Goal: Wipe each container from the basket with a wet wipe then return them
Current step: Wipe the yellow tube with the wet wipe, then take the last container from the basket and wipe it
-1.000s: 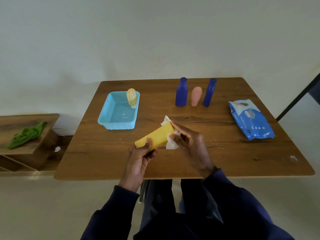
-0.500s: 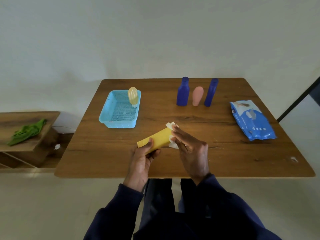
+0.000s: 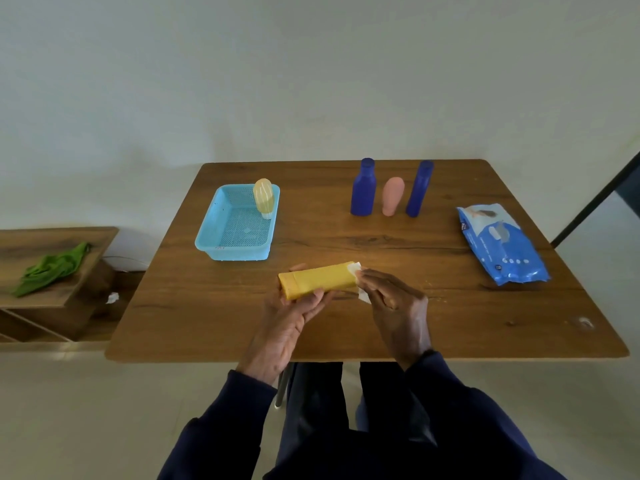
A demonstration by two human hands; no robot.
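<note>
1. Head camera, looking down on a wooden desk: a person holds a yellow container just above the middle of the near edge. It lies almost level, its length running left to right.
2. The left hand cradles the container's left end from below, fingers curled round it. The right hand pinches a white wet wipe round the right end, fingers close together.
3. The step in hand looks like wiping this container. Next, the wipe probably needs drawing along the body toward the left end, with the left hand turning it.
4. After that it goes to the blue basket near the far left corner (one pale bottle stands inside).
5. Three bottles stand by the far edge, and a wipes pack lies at the right edge.
6. Half a second ago the container slanted, its right end raised toward the far edge. Now it has levelled, and the left palm faces up more.
</note>
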